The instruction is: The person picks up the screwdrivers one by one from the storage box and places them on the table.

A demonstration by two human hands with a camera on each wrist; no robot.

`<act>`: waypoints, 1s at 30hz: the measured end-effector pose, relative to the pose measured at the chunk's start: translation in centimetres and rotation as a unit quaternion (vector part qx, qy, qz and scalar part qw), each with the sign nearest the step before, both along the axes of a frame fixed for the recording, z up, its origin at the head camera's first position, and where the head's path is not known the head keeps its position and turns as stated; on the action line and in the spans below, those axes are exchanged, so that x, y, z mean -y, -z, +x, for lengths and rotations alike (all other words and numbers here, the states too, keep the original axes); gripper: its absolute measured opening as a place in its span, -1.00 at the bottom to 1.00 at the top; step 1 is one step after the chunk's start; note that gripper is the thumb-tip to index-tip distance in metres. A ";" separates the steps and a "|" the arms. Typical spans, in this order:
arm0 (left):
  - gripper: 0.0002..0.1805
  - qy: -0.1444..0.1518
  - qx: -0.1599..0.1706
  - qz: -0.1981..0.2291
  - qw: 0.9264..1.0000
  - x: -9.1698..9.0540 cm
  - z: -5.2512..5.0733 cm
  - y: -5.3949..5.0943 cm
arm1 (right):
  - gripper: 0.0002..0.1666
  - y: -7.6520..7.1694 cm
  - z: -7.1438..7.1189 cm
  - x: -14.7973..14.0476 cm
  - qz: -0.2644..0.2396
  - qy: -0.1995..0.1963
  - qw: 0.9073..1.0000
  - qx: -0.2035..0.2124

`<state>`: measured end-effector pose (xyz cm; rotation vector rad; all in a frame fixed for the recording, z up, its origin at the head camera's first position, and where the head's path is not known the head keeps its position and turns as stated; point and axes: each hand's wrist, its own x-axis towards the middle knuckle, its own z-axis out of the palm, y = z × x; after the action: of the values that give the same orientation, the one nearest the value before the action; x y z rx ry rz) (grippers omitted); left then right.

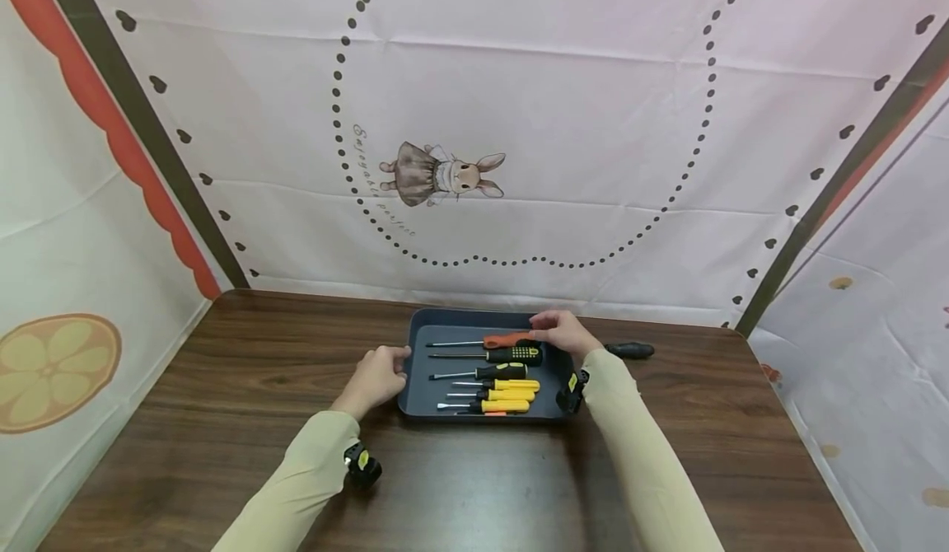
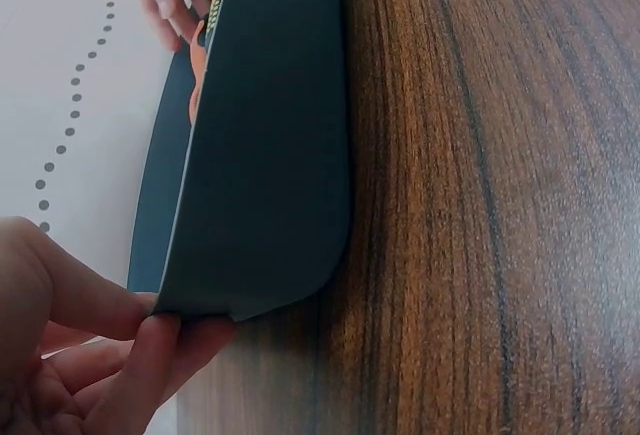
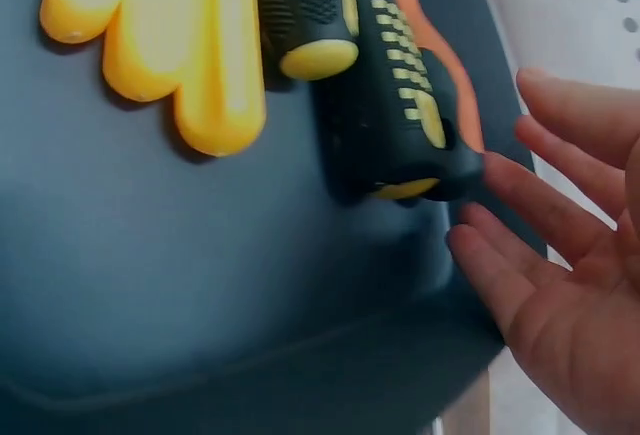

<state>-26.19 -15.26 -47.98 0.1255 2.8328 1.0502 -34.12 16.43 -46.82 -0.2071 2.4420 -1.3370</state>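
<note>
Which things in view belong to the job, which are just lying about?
Likely in the job:
tray, pinched by left hand
orange-handled screwdriver, right hand by it
yellow-handled screwdrivers
black-and-yellow screwdrivers

Probably incidental:
black handle, outside tray, untouched
printed backdrop cloth

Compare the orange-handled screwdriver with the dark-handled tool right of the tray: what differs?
The orange-handled screwdriver lies inside the tray; the dark-handled tool lies outside, on the table. The screwdriver's handle is orange; the tool's, black. The screwdriver's shaft shows; the tool shows none. Both lie roughly crosswise.
</note>
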 end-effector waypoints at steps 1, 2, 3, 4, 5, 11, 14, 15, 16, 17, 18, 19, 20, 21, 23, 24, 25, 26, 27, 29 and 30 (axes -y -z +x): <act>-0.52 0.001 0.000 -0.001 1.000 0.0 0.0 -0.1 | -0.54 0.7 -0.3 0.0 0.005 0.007 1.000 0.003; -0.52 0.000 -0.001 -0.002 1.000 -0.1 0.0 -0.1 | -0.54 0.8 -0.4 0.1 0.009 0.014 1.000 0.008; -0.52 0.000 -0.002 -0.003 1.000 -0.1 0.0 -0.1 | -0.54 1.0 -0.4 0.2 0.013 0.014 1.000 0.008; -0.51 -0.001 -0.002 -0.004 1.000 -0.1 0.0 -0.1 | -0.54 1.1 -0.4 0.3 0.012 0.014 1.000 0.012; -0.51 -0.001 -0.002 -0.005 1.000 -0.2 0.0 -0.1 | -0.54 1.3 -0.5 0.4 0.012 0.012 1.000 0.015; -0.51 -0.003 0.005 -0.008 1.000 -0.3 0.1 -0.1 | -0.55 1.5 -0.5 0.9 -0.002 0.007 1.000 0.025; -0.51 -0.005 0.008 -0.006 1.000 -0.2 0.0 -0.1 | -0.57 1.5 -0.4 1.1 -0.001 0.006 1.000 0.018; -0.51 -0.006 0.009 -0.006 1.000 -0.2 0.0 0.0 | -0.57 1.5 -0.4 1.1 0.000 0.004 1.000 0.015; -0.51 -0.006 0.010 -0.006 1.000 -0.2 0.0 -0.1 | -0.58 1.5 -0.4 1.1 0.000 0.003 1.000 0.015; -0.51 -0.006 0.012 -0.006 1.000 -0.2 0.0 0.0 | -0.58 1.5 -0.4 1.1 0.000 0.002 1.000 0.016; -0.51 -0.005 0.012 -0.007 1.000 -0.2 0.0 0.0 | -0.58 1.5 -0.4 1.1 0.002 0.002 1.000 0.016; -0.51 -0.005 0.012 -0.007 1.000 -0.2 0.0 -0.1 | -0.59 1.5 -0.4 1.2 0.003 0.001 1.000 0.016; -0.51 -0.005 0.012 -0.008 1.000 -0.2 0.1 -0.1 | -0.59 1.5 -0.4 1.2 0.006 0.001 1.000 0.016; -0.51 -0.005 0.011 -0.010 1.000 -0.2 0.1 -0.1 | -0.60 1.5 -0.4 1.2 0.011 0.000 1.000 0.015; -0.51 -0.005 0.011 -0.011 1.000 -0.2 0.1 -0.2 | -0.61 1.5 -0.4 1.2 0.021 0.000 1.000 0.009; -0.51 -0.005 0.010 -0.011 1.000 -0.2 0.1 -0.2 | -0.62 1.5 -0.4 1.3 0.027 0.000 1.000 0.004; -0.51 -0.005 0.009 -0.012 1.000 -0.2 0.1 -0.3 | -0.63 1.5 -0.4 1.3 0.033 0.001 0.999 0.000; -0.52 -0.005 0.009 -0.013 1.000 -0.2 0.1 -0.3 | -0.64 1.5 -0.4 1.3 0.039 0.002 0.999 -0.004; -0.52 -0.005 0.009 -0.013 1.000 -0.2 0.1 -0.3 | -0.65 1.5 -0.4 1.3 0.043 0.002 0.999 -0.008; -0.52 -0.004 0.009 -0.015 1.000 -0.2 0.1 -0.3 | -0.66 1.6 -0.4 1.3 0.049 0.002 0.999 -0.013; -0.52 -0.004 0.009 -0.016 1.000 -0.2 0.1 -0.2 | -0.66 1.6 -0.4 1.3 0.051 0.002 0.999 -0.015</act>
<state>-26.11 -15.07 -47.74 0.1008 2.8347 1.0033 -34.53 15.14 -48.42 -0.1988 2.5277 -1.2157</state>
